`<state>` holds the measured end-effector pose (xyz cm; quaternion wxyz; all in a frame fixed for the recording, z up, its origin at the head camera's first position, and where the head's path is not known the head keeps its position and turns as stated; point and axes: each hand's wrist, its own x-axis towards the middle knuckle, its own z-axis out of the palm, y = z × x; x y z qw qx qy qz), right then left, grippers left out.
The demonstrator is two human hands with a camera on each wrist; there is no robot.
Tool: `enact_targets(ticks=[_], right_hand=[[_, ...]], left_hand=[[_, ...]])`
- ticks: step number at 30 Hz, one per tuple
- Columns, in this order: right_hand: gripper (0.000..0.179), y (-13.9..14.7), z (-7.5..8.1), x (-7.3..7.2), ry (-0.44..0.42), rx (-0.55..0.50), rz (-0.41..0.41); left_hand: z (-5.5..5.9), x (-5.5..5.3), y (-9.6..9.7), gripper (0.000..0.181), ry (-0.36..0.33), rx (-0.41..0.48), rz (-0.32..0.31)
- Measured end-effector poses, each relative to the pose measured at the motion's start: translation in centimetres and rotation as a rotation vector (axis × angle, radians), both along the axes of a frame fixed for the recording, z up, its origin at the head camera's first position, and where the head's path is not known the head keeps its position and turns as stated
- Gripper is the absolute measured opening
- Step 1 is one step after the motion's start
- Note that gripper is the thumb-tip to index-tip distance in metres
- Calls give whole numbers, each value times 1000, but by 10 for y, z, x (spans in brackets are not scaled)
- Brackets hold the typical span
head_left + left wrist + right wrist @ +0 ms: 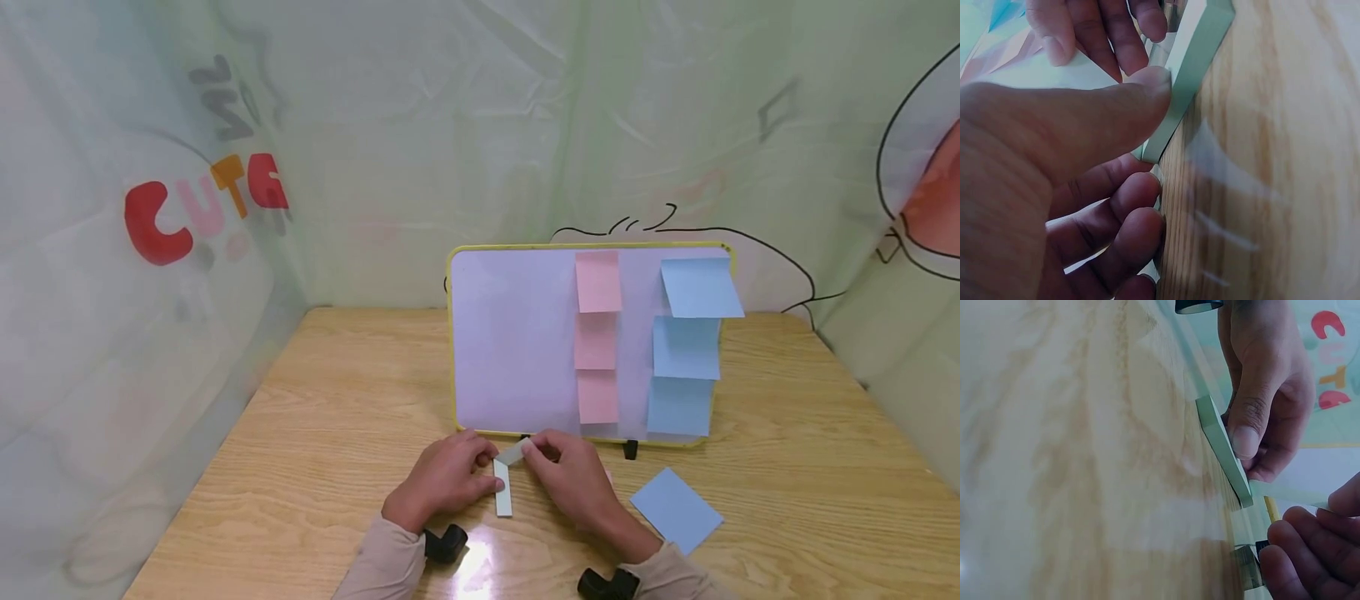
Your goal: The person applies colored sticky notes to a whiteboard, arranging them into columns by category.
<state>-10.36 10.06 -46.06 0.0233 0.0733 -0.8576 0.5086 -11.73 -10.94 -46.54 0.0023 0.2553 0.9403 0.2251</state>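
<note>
A narrow pale green sticky note pad [504, 500] lies upright in front of me, between my two hands. My left hand [450, 477] holds it from the left, thumb [1147, 84] pressed on its side and fingers curled beyond it. The right wrist view shows the pad [1225, 447] as a thick stack. From its far end a single slip [513, 452] bends up to the right. My right hand [572, 482] pinches the outer end of this slip between thumb and forefinger.
Behind the hands a yellow-framed whiteboard [513, 342] stands on small black feet. Pink notes [597, 283] and blue notes [684, 346] hang on it in two columns. A blue square note [677, 510] lies on the wooden table [337, 417] right of my right hand.
</note>
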Motion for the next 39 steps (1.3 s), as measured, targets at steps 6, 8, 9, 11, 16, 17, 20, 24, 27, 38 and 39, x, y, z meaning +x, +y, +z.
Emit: enact_targets(ticks=[6, 8, 9, 11, 16, 17, 20, 24, 27, 38, 39], right_hand=[[9, 0, 2, 0, 0, -16, -24], [10, 0, 3, 0, 3, -23, -35], [11, 0, 4, 0, 5, -28, -39], [12, 0, 5, 0, 6, -32, -42], [11, 0, 7, 0, 23, -23, -46], [11, 0, 7, 0, 28, -20, -48], [11, 3, 9, -1, 44, -16, -58], [10, 7, 12, -5, 63, -13, -64], [14, 8, 16, -7, 75, -35, -55], [25, 11, 32, -12, 98, -116, -48], [25, 11, 34, -13, 112, -118, -48]], left_hand=[[1, 0, -1, 31, -12, 20, 4], [2, 0, -2, 30, -18, 28, 4], [2, 0, -2, 30, -20, 32, 3], [3, 0, -3, 29, -25, 39, 1], [2, -1, -4, 28, -46, 64, -18], [1, -2, -5, 27, -54, 75, -24], [-1, -3, -4, 27, -73, 103, -35], [-3, -4, -4, 28, -75, 101, -30], [-3, -4, -4, 28, -68, 90, -25], [-5, -4, -4, 28, -46, 105, -30], [-5, -4, -4, 28, -43, 106, -29]])
